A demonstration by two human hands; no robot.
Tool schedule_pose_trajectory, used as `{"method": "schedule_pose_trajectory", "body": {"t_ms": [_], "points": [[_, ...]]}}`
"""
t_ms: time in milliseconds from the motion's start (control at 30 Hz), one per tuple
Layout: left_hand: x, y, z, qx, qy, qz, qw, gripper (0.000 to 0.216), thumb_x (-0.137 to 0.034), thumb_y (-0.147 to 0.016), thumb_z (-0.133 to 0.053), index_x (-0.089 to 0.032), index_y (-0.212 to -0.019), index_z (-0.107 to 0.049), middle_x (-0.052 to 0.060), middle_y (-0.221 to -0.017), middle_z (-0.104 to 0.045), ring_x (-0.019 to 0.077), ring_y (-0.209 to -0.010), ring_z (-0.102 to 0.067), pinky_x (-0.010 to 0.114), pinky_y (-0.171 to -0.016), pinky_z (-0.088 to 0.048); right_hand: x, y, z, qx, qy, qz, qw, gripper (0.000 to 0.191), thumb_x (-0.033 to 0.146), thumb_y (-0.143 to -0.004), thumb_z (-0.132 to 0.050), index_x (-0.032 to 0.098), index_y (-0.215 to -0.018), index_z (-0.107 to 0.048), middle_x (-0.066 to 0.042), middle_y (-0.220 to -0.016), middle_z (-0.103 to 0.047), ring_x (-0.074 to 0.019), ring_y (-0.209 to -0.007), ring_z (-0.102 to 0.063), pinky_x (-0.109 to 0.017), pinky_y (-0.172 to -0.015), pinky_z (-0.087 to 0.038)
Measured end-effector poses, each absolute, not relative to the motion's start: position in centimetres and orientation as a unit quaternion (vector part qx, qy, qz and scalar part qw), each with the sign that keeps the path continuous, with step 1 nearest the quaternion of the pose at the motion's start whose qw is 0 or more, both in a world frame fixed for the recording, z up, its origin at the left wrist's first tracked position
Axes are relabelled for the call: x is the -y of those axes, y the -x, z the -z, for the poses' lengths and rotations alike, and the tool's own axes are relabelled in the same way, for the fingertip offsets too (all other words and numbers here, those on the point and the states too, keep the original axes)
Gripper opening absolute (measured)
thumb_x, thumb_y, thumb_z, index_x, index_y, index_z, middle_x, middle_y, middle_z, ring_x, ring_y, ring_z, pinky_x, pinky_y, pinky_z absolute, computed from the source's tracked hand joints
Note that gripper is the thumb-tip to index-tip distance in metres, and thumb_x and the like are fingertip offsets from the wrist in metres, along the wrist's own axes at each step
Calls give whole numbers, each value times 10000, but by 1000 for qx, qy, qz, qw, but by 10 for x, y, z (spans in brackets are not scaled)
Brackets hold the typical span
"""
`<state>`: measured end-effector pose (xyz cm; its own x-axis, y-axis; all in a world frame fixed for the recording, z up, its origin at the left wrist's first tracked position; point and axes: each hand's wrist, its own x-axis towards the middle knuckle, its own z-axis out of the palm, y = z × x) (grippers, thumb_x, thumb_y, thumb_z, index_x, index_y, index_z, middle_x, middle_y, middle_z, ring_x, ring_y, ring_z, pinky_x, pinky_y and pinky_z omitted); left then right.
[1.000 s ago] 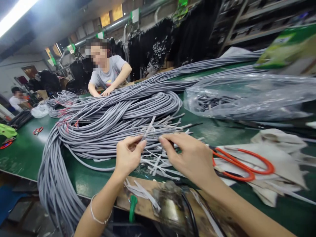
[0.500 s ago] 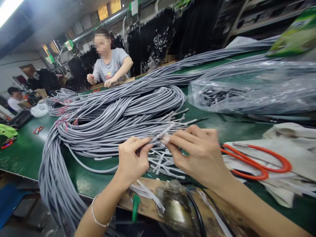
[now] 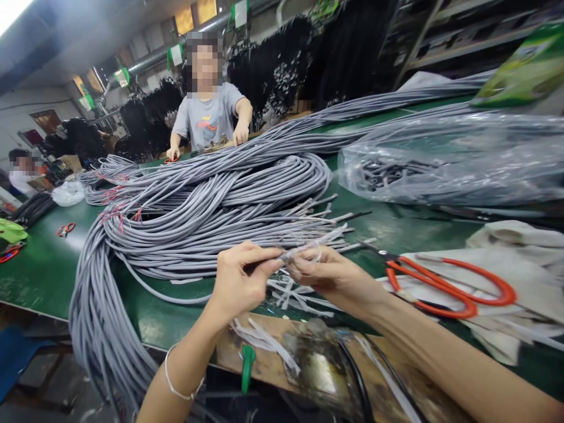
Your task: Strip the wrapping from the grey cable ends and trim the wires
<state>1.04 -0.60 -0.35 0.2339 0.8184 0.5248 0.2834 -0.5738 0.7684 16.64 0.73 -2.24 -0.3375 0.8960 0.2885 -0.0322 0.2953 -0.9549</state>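
Observation:
My left hand (image 3: 244,276) pinches the end of a grey cable (image 3: 285,257) between thumb and forefinger. Close against it, my right hand (image 3: 324,271) has its fingers closed on a thin whitish, partly see-through strip (image 3: 332,235) at that same cable end. How the strip lies around the cable is blurred. Behind both hands spreads a large bundle of grey cables (image 3: 198,235), many with stripped ends. Below the fingers lie loose white strips (image 3: 293,294). Scissors with orange handles (image 3: 440,285) rest to the right of my right hand.
A clear plastic bag (image 3: 458,170) holding dark parts lies at the right, near pale cloth (image 3: 520,252). A worn metal device (image 3: 319,358) sits on a board at the front edge. Across the green table (image 3: 39,276), a person (image 3: 209,120) in a grey shirt stands.
My right hand has turned and dropped slightly, its fingers now curled under the strip, which points up to the right. The person opposite has straightened and reached toward the small scissors.

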Motion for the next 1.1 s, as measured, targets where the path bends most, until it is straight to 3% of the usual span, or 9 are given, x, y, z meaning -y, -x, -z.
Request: {"method": "schedule_pose_trajectory", "body": {"t_ms": [100, 267, 333, 533, 667, 800, 933, 1100], "points": [[5, -10, 4, -387, -741, -482, 262, 145, -124, -760, -620, -140, -814, -754, 48, -647, -667, 136, -582, -568, 239, -558, -452, -5, -168, 27, 662, 355, -435, 497, 487, 610, -721, -576, 190, -482, -515, 15, -429, -463, -102, -385, -361, -256, -364, -312], [7, -13, 7, -426, -744, -471, 207, 147, -120, -754, -617, -150, -806, -751, 35, -613, -646, 125, -531, -529, 236, -518, -430, 0, -170, 28, 726, 385, -9, 570, 173, 237, -785, -595, 215, -615, -621, -18, -587, -647, -167, -563, -582, -300, -561, -461], [9, -16, 7, -431, -746, -468, 196, 153, -119, -757, -608, -144, -812, -749, 37, -612, -642, 123, -527, -524, 233, -517, -432, 0, -170, 29, 742, 370, 35, 558, 175, 208, -804, -565, 225, -641, -626, -14, -596, -659, -174, -576, -603, -301, -564, -472], [9, -18, 10, -461, -733, -458, 203, 158, -110, -749, -604, -147, -801, -748, 42, -653, -665, 116, -519, -539, 227, -526, -459, 8, -168, 28, 732, 383, -15, 563, 147, 211, -806, -568, 231, -674, -631, -16, -626, -679, -171, -535, -618, -282, -492, -467], [-6, -9, 14, -558, -683, -435, 180, 155, -59, -710, -614, -137, -740, -744, 67, -700, -706, 171, -644, -622, 288, -664, -504, 27, -172, 13, 734, 285, -33, 615, 145, 120, -781, -554, 246, -730, -605, 6, -551, -590, -127, -450, -488, -267, -430, -371], [-10, -12, 14, -573, -637, -464, 225, 122, -115, -733, -627, -116, -783, -738, 88, -758, -732, 182, -684, -667, 274, -651, -527, 25, -172, 10, 630, 432, -53, 644, 43, 211, -735, -628, 225, -698, -611, 17, -494, -505, -100, -408, -397, -257, -392, -309], [1, -26, 15, -517, -650, -509, 224, 128, -153, -745, -625, -127, -813, -731, 81, -764, -725, 166, -661, -664, 244, -602, -525, 10, -159, 18, 602, 521, -189, 575, 221, 347, -612, -667, 165, -737, -683, 63, -421, -372, -83, -374, -332, -240, -368, -273], [7, -29, 17, -481, -677, -518, 203, 120, -129, -730, -619, -137, -786, -725, 62, -722, -713, 150, -634, -648, 231, -579, -517, 6, -151, 19, 555, 535, -282, 571, 325, 398, -590, -597, 121, -715, -711, 69, -414, -310, -71, -390, -279, -232, -379, -236]]}}
